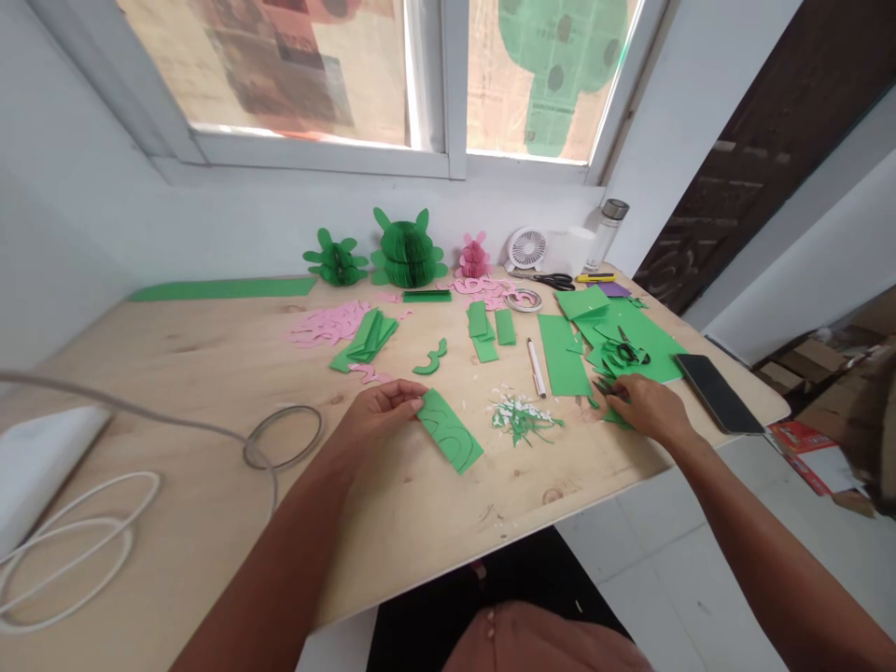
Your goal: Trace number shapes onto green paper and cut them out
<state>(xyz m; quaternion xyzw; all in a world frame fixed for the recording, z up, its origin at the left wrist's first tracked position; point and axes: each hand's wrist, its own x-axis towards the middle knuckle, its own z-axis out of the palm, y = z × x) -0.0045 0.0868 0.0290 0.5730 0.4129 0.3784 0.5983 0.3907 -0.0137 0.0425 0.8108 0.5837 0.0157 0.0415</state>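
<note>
Two forearms (280, 551) | two hands (382, 411) (648, 408): left one green strip (452, 431), right unclear

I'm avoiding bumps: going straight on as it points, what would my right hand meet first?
Past the slim dark object at the right hand, probably the green rectangular paper sheet; depth is unclear.

Brightly lit by daylight through the window (456, 93), bleached white along the lower panes, dimmer towards the dark door (735, 154), with soft shadows on the table (392, 527). Clear enough to show drawn curves on the green paper strip (452, 434), yet stretched and slanted by wide-angle distortion towards the edges.
</note>
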